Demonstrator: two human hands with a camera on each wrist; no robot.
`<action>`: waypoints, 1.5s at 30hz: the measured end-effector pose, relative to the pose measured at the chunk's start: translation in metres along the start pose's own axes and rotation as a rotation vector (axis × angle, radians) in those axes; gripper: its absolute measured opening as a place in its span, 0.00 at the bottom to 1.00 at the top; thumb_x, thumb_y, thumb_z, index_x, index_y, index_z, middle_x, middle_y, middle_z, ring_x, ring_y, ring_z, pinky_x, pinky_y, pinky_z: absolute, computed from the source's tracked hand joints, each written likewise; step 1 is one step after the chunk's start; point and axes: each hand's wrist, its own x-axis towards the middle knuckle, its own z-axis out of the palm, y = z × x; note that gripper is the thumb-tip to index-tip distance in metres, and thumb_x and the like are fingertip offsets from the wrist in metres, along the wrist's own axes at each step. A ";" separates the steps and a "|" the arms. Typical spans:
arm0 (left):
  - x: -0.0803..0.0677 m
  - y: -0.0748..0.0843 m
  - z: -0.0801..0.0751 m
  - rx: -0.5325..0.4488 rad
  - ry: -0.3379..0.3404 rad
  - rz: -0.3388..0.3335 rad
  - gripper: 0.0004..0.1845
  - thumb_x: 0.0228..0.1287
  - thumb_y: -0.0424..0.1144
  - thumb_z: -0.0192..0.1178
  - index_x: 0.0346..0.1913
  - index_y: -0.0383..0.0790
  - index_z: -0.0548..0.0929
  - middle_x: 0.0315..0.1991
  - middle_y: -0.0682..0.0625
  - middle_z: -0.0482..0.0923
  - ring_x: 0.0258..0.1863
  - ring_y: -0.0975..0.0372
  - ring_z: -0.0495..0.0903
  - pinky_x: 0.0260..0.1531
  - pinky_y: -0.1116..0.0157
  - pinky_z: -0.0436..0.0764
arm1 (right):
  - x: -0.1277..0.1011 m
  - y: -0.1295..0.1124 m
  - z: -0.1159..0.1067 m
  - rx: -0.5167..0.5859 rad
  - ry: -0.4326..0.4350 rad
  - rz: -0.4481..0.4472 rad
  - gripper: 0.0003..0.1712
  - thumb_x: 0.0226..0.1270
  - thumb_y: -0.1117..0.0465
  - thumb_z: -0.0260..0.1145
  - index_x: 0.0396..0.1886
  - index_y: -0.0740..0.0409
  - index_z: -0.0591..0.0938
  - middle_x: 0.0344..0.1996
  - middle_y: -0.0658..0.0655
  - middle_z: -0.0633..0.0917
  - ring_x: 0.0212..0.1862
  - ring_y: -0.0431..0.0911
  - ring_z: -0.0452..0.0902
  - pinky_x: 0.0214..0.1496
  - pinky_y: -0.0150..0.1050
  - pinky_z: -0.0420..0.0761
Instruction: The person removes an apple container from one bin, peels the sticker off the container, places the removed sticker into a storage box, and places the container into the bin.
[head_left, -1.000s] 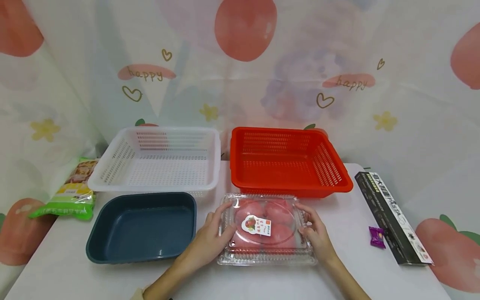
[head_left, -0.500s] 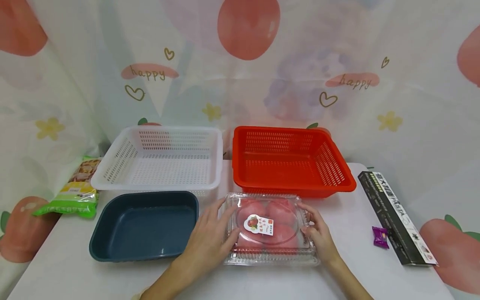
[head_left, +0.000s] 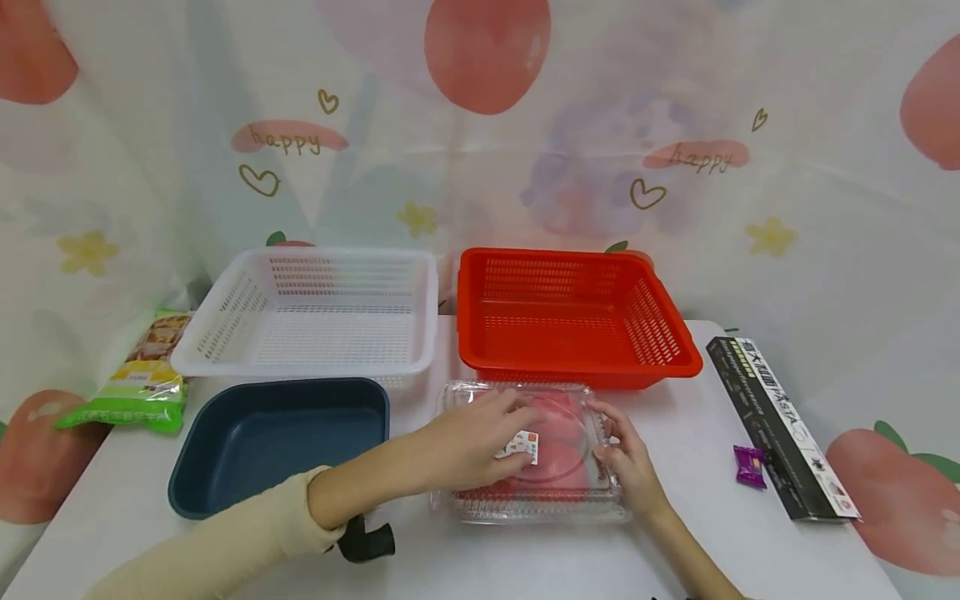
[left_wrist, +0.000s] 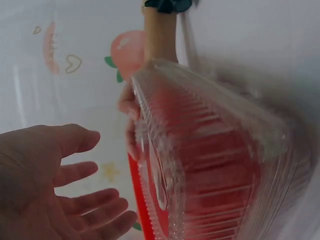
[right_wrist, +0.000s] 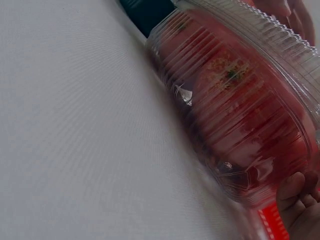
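On table [head_left: 555, 562] near red basket [head_left: 577, 372], clamshell box [head_left: 564, 454] of red fruit [right_wrist: 250, 105]: my right grip [head_left: 630, 462] curled round its right edge, seemingly to steady it; left grip [head_left: 476, 443], fingers spread, hovers over lid [head_left: 573, 473].

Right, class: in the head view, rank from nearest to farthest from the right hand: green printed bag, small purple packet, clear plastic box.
1. Clear plastic box: touching the right hand, on its left.
2. Small purple packet: to the hand's right.
3. Green printed bag: far left.
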 end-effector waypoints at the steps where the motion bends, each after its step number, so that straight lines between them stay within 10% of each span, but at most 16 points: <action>1: 0.005 -0.002 0.000 0.020 -0.027 0.014 0.26 0.65 0.48 0.61 0.65 0.49 0.72 0.59 0.51 0.75 0.55 0.61 0.76 0.52 0.66 0.81 | 0.000 0.000 0.000 -0.002 -0.003 0.000 0.32 0.57 0.76 0.47 0.64 0.58 0.69 0.32 0.50 0.68 0.20 0.41 0.68 0.21 0.35 0.73; 9: 0.028 -0.014 0.003 0.137 -0.219 0.132 0.24 0.67 0.49 0.60 0.65 0.54 0.70 0.56 0.55 0.75 0.56 0.64 0.75 0.56 0.67 0.78 | 0.003 -0.001 0.001 -0.007 -0.040 0.041 0.32 0.59 0.74 0.47 0.65 0.56 0.68 0.34 0.53 0.65 0.20 0.39 0.70 0.22 0.34 0.75; 20: 0.042 -0.017 0.002 0.270 -0.272 0.214 0.15 0.68 0.47 0.58 0.53 0.48 0.78 0.43 0.55 0.75 0.41 0.67 0.72 0.46 0.76 0.76 | 0.004 -0.001 0.002 -0.019 -0.043 0.057 0.32 0.59 0.72 0.47 0.66 0.55 0.67 0.34 0.56 0.66 0.22 0.41 0.72 0.24 0.34 0.76; 36: 0.048 -0.013 0.001 0.144 -0.323 0.106 0.12 0.68 0.40 0.59 0.52 0.47 0.78 0.46 0.53 0.73 0.43 0.65 0.71 0.50 0.75 0.75 | 0.000 -0.002 0.000 -0.013 -0.034 0.103 0.32 0.58 0.70 0.47 0.66 0.54 0.66 0.40 0.60 0.69 0.32 0.42 0.75 0.27 0.37 0.81; 45: 0.046 0.003 0.001 0.278 -0.323 0.026 0.19 0.64 0.39 0.63 0.57 0.46 0.74 0.55 0.48 0.72 0.54 0.60 0.76 0.59 0.66 0.77 | 0.000 -0.004 -0.001 -0.032 -0.021 0.117 0.33 0.57 0.69 0.48 0.66 0.53 0.66 0.40 0.59 0.69 0.35 0.42 0.73 0.28 0.36 0.80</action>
